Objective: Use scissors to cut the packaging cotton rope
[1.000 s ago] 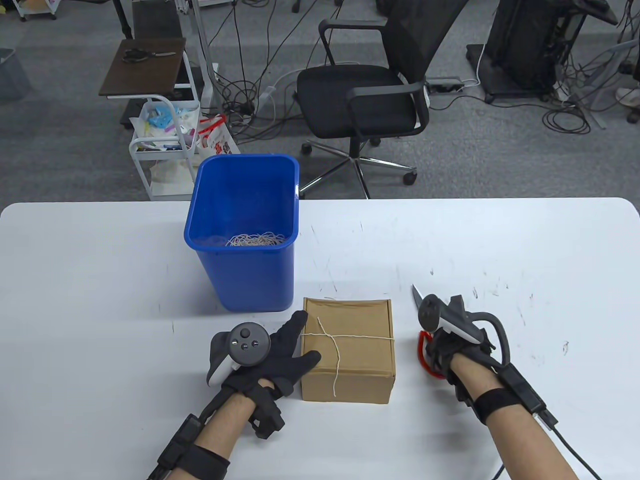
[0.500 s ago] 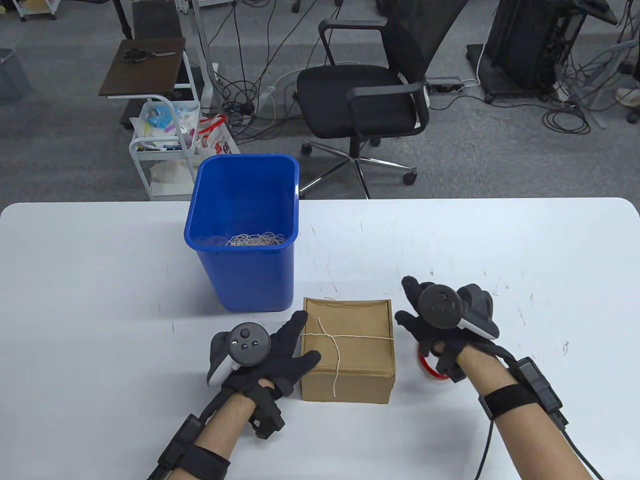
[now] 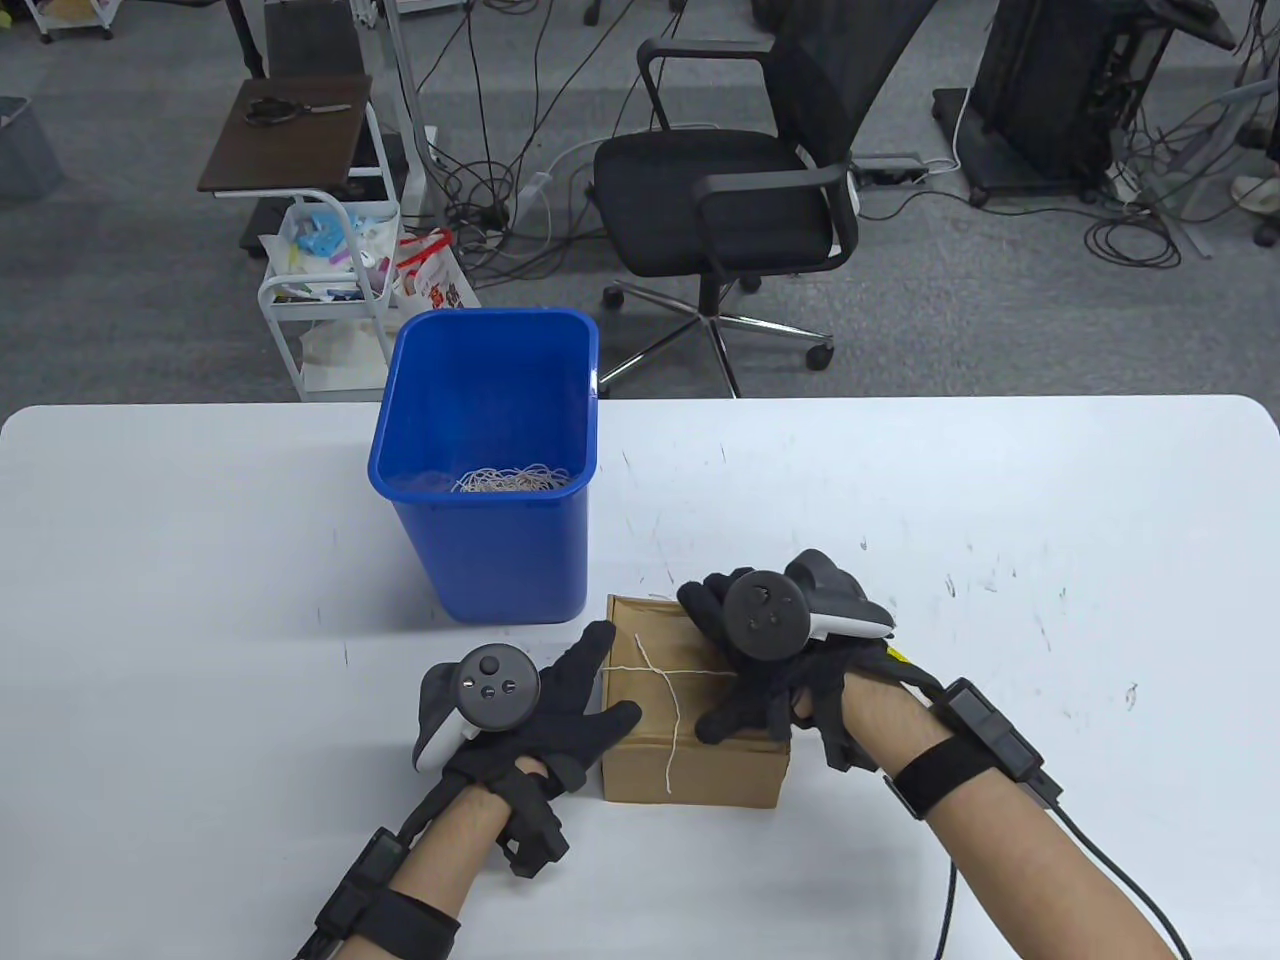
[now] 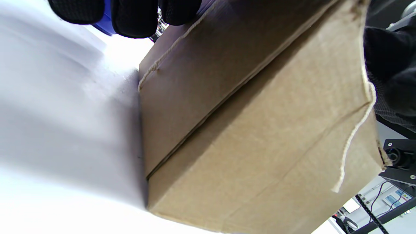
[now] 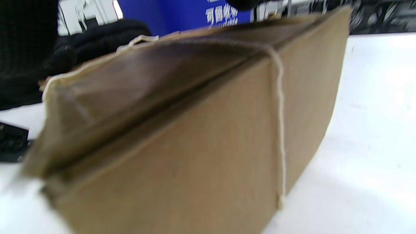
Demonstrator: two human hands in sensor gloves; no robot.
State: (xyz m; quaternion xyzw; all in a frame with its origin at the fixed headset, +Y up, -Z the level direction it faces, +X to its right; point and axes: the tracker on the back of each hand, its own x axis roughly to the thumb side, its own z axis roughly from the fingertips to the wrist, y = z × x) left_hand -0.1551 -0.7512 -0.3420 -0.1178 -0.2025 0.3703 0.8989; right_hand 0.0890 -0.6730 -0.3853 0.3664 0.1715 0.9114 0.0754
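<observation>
On table: left hand grip spread against box | right hand grip spread atop box

Grey carpet floor seen behind white table. Black office chair with silver star base parked on carpet, just past table edge. Many black cables spread over floor. Small brown side table placed at left, dark scissors laid on top. White wire cart set below it, filled with bags and small colourful bits. Black stand seen at top right. Room lit evenly.
</observation>
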